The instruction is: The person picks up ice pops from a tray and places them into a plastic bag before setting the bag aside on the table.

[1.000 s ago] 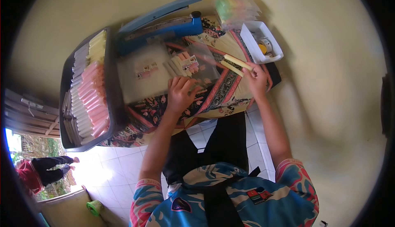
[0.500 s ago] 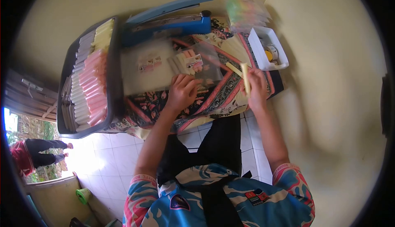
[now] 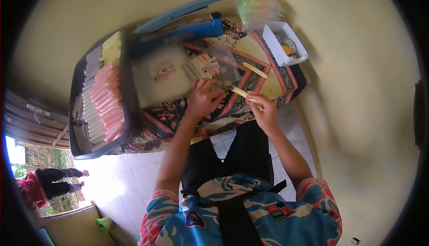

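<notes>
My right hand (image 3: 263, 110) pinches a pale yellow stick (image 3: 241, 93), its far end pointing at the mouth of a clear plastic bag (image 3: 229, 67). Grey and pink sticks (image 3: 203, 65) and a label lie in that bag. My left hand (image 3: 206, 97) is at the bag's near edge, fingers curled, and whether they grip the film is too blurred to tell. A second yellow stick (image 3: 255, 70) rests on the patterned cloth (image 3: 254, 84). Left of the bag is a stack of clear bags with labels (image 3: 163, 74).
A black tray (image 3: 126, 85) of grey, white, pink and yellow sticks stands at the left. Behind are a blue sealer (image 3: 183, 34) with its arm raised, filled colourful bags (image 3: 257, 9) and a white box (image 3: 293, 60). A person (image 3: 44, 185) is outside the doorway at the far left.
My right hand has moved left and toward me, bringing its yellow stick to the bag's opening. The other yellow stick now lies apart on the cloth. The camera view has shifted slightly.
</notes>
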`<state>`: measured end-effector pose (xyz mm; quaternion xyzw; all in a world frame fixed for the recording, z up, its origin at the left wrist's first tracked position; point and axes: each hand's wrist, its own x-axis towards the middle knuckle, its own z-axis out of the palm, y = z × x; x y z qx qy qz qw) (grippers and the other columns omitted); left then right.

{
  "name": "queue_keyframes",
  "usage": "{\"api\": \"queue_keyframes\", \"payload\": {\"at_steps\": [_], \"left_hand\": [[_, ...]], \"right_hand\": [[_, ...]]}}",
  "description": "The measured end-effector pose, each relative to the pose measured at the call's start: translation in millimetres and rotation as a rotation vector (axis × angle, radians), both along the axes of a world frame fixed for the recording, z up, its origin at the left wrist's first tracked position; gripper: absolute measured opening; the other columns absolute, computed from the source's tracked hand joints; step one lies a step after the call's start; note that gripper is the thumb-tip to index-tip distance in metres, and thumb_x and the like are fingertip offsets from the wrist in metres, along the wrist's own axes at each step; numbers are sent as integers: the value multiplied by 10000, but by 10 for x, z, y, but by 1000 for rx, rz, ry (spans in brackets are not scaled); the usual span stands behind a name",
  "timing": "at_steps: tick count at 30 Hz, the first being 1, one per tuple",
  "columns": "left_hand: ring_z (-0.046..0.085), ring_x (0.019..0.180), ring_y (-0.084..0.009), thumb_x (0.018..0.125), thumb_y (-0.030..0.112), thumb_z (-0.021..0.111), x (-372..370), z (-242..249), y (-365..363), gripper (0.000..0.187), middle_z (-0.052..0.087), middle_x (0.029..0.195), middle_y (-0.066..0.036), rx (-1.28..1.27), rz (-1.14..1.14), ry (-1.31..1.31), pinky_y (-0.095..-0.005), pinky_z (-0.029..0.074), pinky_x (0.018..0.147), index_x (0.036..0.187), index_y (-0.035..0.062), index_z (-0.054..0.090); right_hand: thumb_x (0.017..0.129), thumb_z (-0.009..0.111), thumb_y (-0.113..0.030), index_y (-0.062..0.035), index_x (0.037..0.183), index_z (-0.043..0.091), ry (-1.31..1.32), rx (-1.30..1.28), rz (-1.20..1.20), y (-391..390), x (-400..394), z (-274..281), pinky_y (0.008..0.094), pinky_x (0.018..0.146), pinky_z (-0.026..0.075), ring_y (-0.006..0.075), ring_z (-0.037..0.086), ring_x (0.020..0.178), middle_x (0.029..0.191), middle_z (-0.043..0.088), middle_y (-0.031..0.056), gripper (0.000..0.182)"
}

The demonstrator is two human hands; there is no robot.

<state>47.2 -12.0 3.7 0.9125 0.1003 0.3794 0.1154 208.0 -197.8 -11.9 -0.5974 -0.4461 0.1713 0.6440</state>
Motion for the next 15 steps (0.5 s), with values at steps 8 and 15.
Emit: {"api": "queue_keyframes", "payload": {"at_steps": [8, 15], "left_hand": [[541, 1188, -270, 772, 332, 777, 44, -118, -30, 244, 631, 1245, -61, 155, 47, 63, -465, 357, 1019, 982, 207, 787], [494, 1259, -263, 853, 383, 694, 57, -82, -61, 466, 595, 1319, -76, 199, 106, 206, -475, 334, 1045, 1185, 56, 686]], "right_hand": [[882, 589, 75, 2, 998, 692, -211, 14, -231, 22, -327, -161, 290, 691, 599, 245, 690, 946, 1160, 642, 167, 172], [864, 598, 83, -6, 1024, 696, -337, -18, -245, 40, -411, -113, 313, 737, 581, 267, 679, 971, 1197, 625, 165, 208]]}}
